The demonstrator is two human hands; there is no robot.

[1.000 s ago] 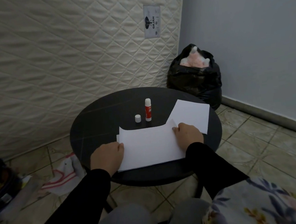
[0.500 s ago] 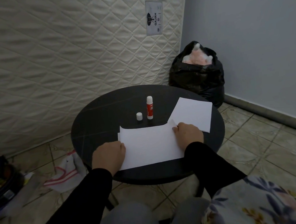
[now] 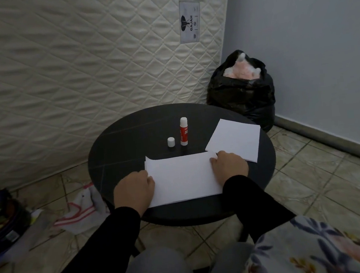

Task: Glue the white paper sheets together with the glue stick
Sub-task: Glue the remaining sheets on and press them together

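both hands pressed flat, as a second before: left hand (image 3: 134, 190) and right hand (image 3: 229, 164) on stacked white paper sheets (image 3: 182, 178); no shift, bond setting. beyond, uncapped red-and-white glue stick (image 3: 184, 131) upright, untouched.

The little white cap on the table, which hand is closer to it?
Left. The left hand rests below the cap, slightly left; the right hand lies farther off, to its lower right.
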